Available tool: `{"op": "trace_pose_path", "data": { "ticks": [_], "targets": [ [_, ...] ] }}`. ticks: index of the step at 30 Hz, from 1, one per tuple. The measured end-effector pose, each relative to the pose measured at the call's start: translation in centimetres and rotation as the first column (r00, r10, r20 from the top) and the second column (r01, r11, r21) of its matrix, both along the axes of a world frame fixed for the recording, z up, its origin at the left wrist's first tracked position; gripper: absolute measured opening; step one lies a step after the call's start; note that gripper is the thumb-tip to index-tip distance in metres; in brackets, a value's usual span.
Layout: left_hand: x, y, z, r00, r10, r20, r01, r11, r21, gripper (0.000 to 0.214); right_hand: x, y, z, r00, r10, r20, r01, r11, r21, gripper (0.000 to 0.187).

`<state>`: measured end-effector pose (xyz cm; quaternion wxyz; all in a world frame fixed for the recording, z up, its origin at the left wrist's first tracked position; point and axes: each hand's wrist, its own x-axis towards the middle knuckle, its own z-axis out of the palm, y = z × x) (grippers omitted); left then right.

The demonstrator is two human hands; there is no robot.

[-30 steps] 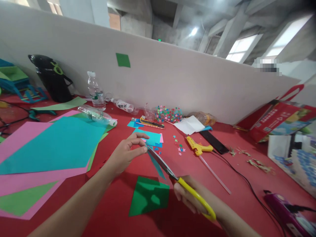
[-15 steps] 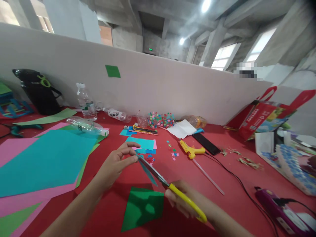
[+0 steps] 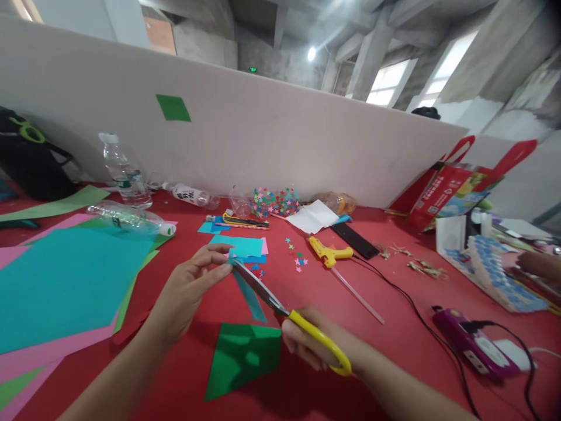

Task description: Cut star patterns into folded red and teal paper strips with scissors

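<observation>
My right hand point(image 3: 311, 339) is closed round the yellow handles of a pair of scissors point(image 3: 280, 304), whose blades point up and left. Between finger and thumb, my left hand point(image 3: 186, 286) pinches a narrow strip of blue paper point(image 3: 249, 297) that hangs down beside the blades. The blade tips reach the paper close to my left fingertips. Below the scissors lies a green paper piece point(image 3: 243, 356) with shadows across it. Small blue and pink paper pieces point(image 3: 239, 247) and several star cut-outs point(image 3: 299, 261) lie just beyond my hands.
Large coloured sheets point(image 3: 79, 275) cover the left, with a plastic bottle point(image 3: 131, 217) lying on them. A yellow glue gun point(image 3: 328, 251), its cord, a black phone point(image 3: 355, 240) and a purple power strip point(image 3: 475, 345) lie right. Another person's hand point(image 3: 541, 266) is at far right.
The view has shifted slightly to the right, so things appear further left. The paper strip has turned to show more of its face. Both hands keep their holds.
</observation>
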<state>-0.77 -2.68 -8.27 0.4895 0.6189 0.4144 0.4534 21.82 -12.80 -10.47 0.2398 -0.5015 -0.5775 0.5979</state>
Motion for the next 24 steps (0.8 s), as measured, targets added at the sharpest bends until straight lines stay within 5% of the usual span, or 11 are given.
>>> {"op": "trace_pose_path", "data": {
  "ticks": [5,15,24],
  "targets": [
    [-0.1,-0.1,-0.2,0.999,0.021,0.025,-0.022,0.999,0.04,0.013,0.1,-0.1,-0.3,1.0,-0.018,-0.001,0.018,0.999,0.034,0.052],
    [0.1,-0.1,0.0,0.987,0.0,0.162,0.018,0.994,-0.106,0.01,0.3,-0.1,0.3,0.997,0.014,0.071,-0.014,1.0,0.007,0.038],
    [0.2,0.0,-0.4,0.986,0.017,0.166,0.002,0.993,-0.116,0.007,0.5,-0.3,0.6,0.995,0.026,0.1,-0.027,1.0,0.007,0.044]
  ]
}}
